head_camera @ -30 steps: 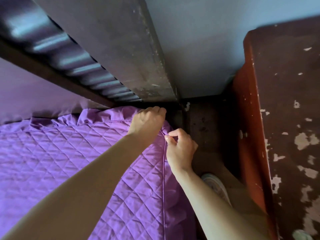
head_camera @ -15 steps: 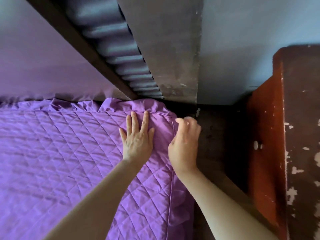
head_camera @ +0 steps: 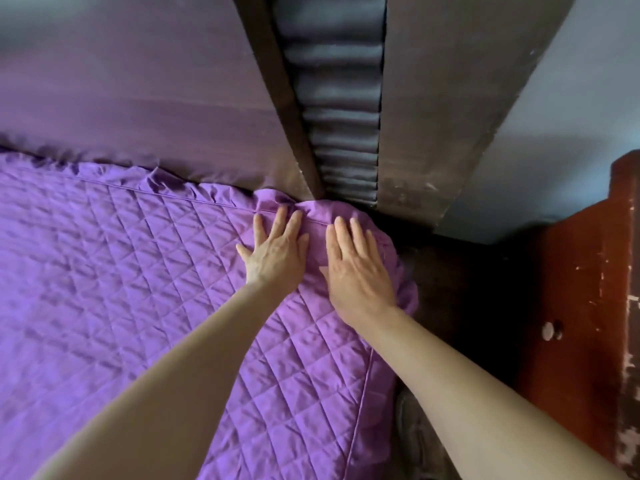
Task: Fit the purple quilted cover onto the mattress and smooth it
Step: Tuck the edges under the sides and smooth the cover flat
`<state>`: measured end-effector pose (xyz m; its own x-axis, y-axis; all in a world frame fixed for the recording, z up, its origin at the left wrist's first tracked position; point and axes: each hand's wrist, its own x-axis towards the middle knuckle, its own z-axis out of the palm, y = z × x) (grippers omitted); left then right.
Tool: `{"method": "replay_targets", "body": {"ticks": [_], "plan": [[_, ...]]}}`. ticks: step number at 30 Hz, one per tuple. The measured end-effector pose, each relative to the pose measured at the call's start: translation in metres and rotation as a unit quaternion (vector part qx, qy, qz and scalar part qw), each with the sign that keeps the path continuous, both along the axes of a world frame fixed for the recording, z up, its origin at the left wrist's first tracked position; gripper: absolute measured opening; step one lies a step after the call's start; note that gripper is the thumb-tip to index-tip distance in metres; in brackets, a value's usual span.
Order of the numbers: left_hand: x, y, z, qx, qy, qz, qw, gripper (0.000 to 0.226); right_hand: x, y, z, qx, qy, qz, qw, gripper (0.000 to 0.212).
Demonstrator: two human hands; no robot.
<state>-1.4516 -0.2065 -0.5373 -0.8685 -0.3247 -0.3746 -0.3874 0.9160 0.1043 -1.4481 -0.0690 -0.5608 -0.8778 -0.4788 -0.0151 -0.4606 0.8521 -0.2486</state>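
The purple quilted cover (head_camera: pixel 138 289) lies spread over the mattress, which it hides completely. Its ruffled edge bunches along the headboard and at the far right corner. My left hand (head_camera: pixel 277 252) lies flat on the cover near that corner, fingers spread, fingertips at the piped seam. Beside it, my right hand (head_camera: pixel 356 268) also presses flat on the corner, palm down, fingers pointing at the headboard. Neither hand grips the fabric.
A dark headboard (head_camera: pixel 173 116) with a ribbed padded strip (head_camera: pixel 339 116) rises behind the bed. A worn red-brown cabinet (head_camera: pixel 588 306) with a small knob (head_camera: pixel 549 330) stands at the right, across a narrow dark floor gap. A shoe (head_camera: pixel 415 434) shows in that gap.
Both hands let go of the corner fabric they were pinching and now lie flat on the cover. My right hand moved from the mattress edge onto the top. The view shifted left.
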Motion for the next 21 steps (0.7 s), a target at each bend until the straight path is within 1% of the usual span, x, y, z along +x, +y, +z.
{"method": "replay_targets", "body": {"ticks": [2,4,7,9,11,13,16,17,19,20,21], "plan": [[-0.011,0.004,0.001,-0.02,-0.018,-0.032,0.999,0.048,-0.006,0.002,-0.009,0.039,-0.024,-0.005,0.999,0.071],[-0.014,0.006,0.004,-0.021,-0.031,-0.04,0.999,0.048,-0.007,0.004,-0.012,0.061,-0.029,-0.019,0.998,0.072],[0.003,0.006,0.01,0.014,0.009,-0.029,0.999,0.05,0.0,0.0,-0.004,0.051,-0.006,-0.026,0.998,0.07],[0.032,0.009,0.011,0.013,0.043,-0.017,0.999,0.052,0.014,0.006,-0.002,0.059,-0.001,0.02,0.998,0.071],[0.066,0.015,0.01,0.015,0.049,0.013,0.999,0.053,0.025,0.022,-0.004,0.075,0.005,0.068,0.995,0.074],[0.103,0.019,0.009,0.02,0.039,0.031,0.999,0.053,0.025,0.035,-0.004,0.094,0.007,0.074,0.993,0.075],[0.159,0.027,0.004,0.0,0.039,0.029,0.999,0.054,0.031,0.031,0.007,0.108,0.002,0.062,0.992,0.072],[0.178,0.03,0.002,-0.002,0.032,0.033,0.999,0.054,0.044,0.029,0.011,0.118,-0.007,0.08,0.99,0.073],[0.204,0.035,-0.002,0.01,-0.023,0.031,0.999,0.056,0.073,0.031,0.011,0.147,-0.028,0.135,0.98,0.076],[0.213,0.037,-0.002,0.025,-0.052,0.021,0.998,0.057,0.087,0.034,0.014,0.168,-0.04,0.146,0.974,0.078],[0.216,0.037,0.002,0.045,-0.062,0.011,0.997,0.057,0.093,0.037,0.016,0.184,-0.054,0.14,0.971,0.079]]}}
